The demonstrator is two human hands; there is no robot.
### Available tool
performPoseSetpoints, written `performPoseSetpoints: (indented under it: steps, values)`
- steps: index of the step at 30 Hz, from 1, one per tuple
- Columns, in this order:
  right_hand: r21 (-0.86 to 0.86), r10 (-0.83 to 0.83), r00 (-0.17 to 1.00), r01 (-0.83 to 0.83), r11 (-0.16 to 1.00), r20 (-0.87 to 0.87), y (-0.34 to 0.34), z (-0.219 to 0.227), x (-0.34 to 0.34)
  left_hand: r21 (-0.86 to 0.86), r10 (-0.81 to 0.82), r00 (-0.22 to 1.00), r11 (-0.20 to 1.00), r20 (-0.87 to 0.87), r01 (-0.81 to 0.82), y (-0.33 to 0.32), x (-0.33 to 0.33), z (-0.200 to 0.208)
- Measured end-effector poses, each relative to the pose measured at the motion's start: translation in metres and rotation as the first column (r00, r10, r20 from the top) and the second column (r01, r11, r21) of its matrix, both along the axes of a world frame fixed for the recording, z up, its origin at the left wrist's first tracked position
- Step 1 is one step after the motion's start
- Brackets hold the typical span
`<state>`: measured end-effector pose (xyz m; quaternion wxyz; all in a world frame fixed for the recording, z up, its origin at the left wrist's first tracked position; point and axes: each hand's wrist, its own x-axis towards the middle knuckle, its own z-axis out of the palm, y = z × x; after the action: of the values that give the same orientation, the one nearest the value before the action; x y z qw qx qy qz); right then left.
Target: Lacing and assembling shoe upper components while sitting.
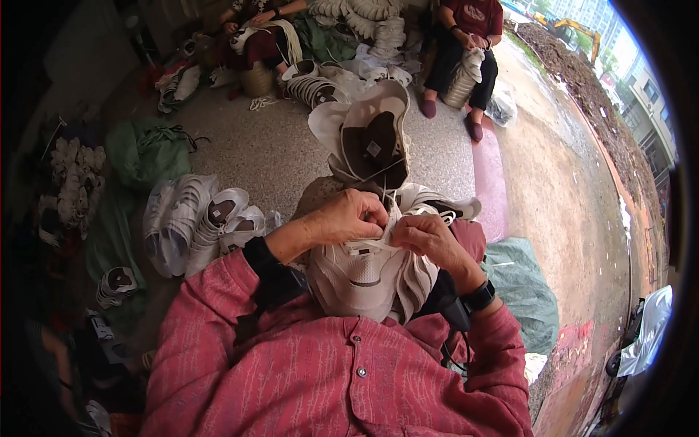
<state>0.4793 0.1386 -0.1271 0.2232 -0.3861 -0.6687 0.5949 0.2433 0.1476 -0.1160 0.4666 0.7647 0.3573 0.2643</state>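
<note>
A white shoe upper (353, 280) rests in my lap, toe toward me, on top of other nested uppers. My left hand (355, 217) is closed at its lacing area, fingers curled and pinched at the eyelets; what lies between the fingertips is mostly hidden. Closed too, my right hand (435, 242) pinches a white shoelace (392, 218) on the other side of the opening. Just beyond my hands, a stack of uppers with dark brown lining (371, 142) stands with its openings facing up. More laced uppers (429, 200) lie beside my right hand.
Bagged stacks of uppers (178, 226) sit on the floor at left, near a green sack (149, 153). Another green sack (520, 284) lies at right. Two people sit ahead, one in a maroon shirt (473, 18), among piled uppers (378, 29). A pink floor strip (489, 189) borders the wet pavement.
</note>
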Motion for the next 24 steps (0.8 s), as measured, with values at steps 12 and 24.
performPoseSetpoints:
  steps: [12,24]
  values:
    - [0.423,0.093,0.991,-0.125,0.897,0.096,0.049,0.011,-0.006,0.081,0.048,0.996,0.996,-0.071,-0.042,-0.005,0.001,-0.001]
    - [0.154,0.238,0.953,-0.211,0.965,-0.186,0.058,-0.007,-0.004,0.860,0.261,0.939,0.506,-0.226,0.066,-0.024,0.014,0.014]
